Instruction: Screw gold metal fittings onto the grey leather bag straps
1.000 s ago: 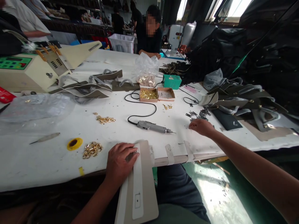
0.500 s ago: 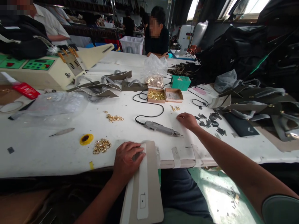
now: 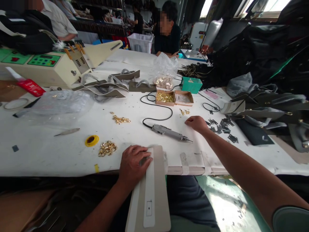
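Note:
My left hand (image 3: 133, 162) lies closed on the top end of a beige leather panel (image 3: 151, 199) with a white strip, which hangs over the table's near edge onto my lap. My right hand (image 3: 196, 123) rests on the white table (image 3: 48, 154), fingers curled together, just right of the tip of a grey electric screwdriver (image 3: 169, 131) and left of several small dark metal plates (image 3: 220, 126). What the right hand's fingers pinch, if anything, is too small to see. A few loose gold screws (image 3: 183, 111) lie just beyond it.
Two small cardboard boxes (image 3: 174, 97) hold gold and silver hardware; gold buckles (image 3: 107, 148), a yellow tape roll (image 3: 91, 140) and an awl (image 3: 66, 131) lie left. A cream machine (image 3: 48, 66) stands far left. Dark bag parts (image 3: 265, 109) pile right. A person (image 3: 167, 35) sits across.
My right hand has drawn back leftward from the dark metal plates to beside the screwdriver's tip. The left hand has stayed on the panel. My view has shifted left.

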`<action>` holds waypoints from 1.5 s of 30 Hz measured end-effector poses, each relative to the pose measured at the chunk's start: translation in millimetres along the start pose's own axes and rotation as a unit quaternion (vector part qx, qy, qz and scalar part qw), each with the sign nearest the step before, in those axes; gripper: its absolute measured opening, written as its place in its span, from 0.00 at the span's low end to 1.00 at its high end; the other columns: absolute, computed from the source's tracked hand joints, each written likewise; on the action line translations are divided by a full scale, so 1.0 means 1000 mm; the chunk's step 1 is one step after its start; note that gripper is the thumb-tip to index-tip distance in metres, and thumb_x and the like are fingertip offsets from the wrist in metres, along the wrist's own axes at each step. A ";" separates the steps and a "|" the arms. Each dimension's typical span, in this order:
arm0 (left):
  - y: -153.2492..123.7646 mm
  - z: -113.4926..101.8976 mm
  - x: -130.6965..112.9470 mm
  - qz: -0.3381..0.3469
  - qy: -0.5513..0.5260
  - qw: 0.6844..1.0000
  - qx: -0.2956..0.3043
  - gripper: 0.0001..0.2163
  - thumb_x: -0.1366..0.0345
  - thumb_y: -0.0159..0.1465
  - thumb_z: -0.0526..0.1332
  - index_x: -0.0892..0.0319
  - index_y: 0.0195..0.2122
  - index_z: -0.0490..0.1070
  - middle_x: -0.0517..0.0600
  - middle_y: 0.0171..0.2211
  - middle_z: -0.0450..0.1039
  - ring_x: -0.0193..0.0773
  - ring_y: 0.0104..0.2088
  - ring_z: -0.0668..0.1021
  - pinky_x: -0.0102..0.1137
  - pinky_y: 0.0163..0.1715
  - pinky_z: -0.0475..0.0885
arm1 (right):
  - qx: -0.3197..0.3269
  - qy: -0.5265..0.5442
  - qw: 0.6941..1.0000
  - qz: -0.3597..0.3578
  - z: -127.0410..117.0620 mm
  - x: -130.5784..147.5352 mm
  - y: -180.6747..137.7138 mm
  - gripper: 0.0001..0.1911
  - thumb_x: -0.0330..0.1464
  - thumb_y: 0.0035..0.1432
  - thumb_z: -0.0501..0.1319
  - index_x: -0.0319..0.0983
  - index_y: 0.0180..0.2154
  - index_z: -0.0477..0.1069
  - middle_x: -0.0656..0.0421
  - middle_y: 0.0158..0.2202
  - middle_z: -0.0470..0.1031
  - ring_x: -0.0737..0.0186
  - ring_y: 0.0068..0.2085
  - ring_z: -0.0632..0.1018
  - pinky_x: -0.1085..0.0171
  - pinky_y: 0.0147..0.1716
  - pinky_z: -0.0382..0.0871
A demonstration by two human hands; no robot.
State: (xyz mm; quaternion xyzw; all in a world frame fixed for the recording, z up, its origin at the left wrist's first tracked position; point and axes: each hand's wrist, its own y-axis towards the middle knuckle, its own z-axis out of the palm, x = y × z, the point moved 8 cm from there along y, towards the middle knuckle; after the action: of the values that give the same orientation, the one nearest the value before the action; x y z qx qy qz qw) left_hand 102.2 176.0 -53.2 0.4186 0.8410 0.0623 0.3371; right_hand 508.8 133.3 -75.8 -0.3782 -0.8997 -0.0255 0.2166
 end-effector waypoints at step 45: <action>-0.007 -0.007 -0.005 -0.050 -0.048 0.997 -0.019 0.06 0.68 0.58 0.72 0.51 0.37 0.82 0.48 0.43 0.84 0.48 0.48 0.79 0.50 0.54 0.70 | -0.046 -0.104 0.988 -0.109 -0.010 0.032 -0.031 0.19 0.42 0.69 0.52 0.42 0.43 0.79 0.49 0.46 0.83 0.45 0.45 0.82 0.57 0.36 0.67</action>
State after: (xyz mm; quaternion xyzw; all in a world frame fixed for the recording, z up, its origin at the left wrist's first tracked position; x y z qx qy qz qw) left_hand 95.7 168.6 -48.1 0.3725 0.8422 0.0410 0.3877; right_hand 471.3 130.9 -49.9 -0.2876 -0.9511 -0.0512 0.1005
